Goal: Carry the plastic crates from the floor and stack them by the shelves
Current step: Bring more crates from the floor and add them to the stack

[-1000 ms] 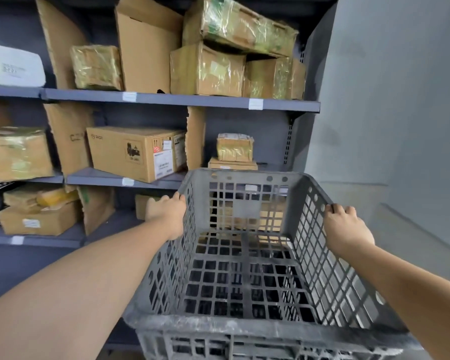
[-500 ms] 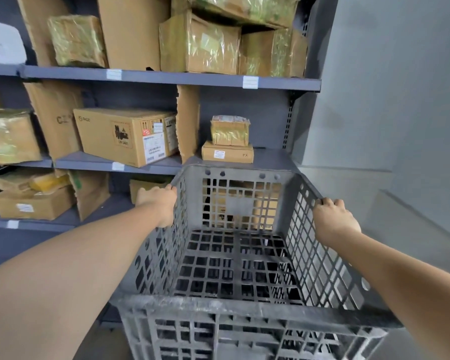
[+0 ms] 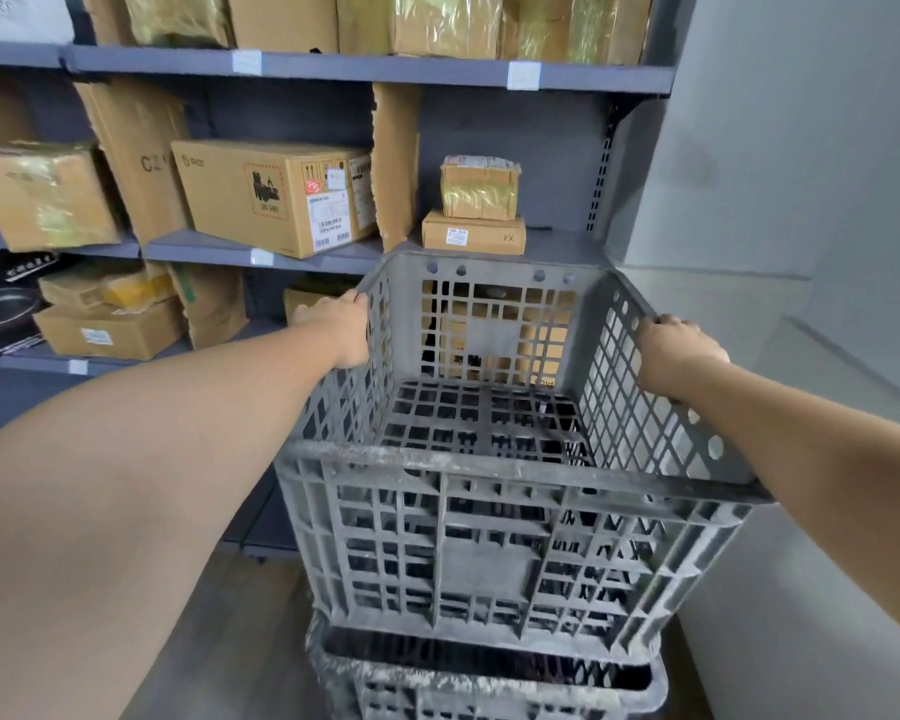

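The left hand (image 3: 345,330) and right hand (image 3: 672,350) each grip a side rim of the grey plastic crate (image 3: 494,459), which is held above a second crate (image 3: 489,683) standing on the floor beside the shelves (image 3: 333,70). To seat it well, the person should hold it level, line its base up with the lower rim all round, and lower it evenly before letting go. Compared with a second ago, the crate sits lower against the shelving, and the lower crate has come into view.

Upper crate (image 3: 494,553) above lower crate (image 3: 489,688), before shelves (image 3: 375,70).
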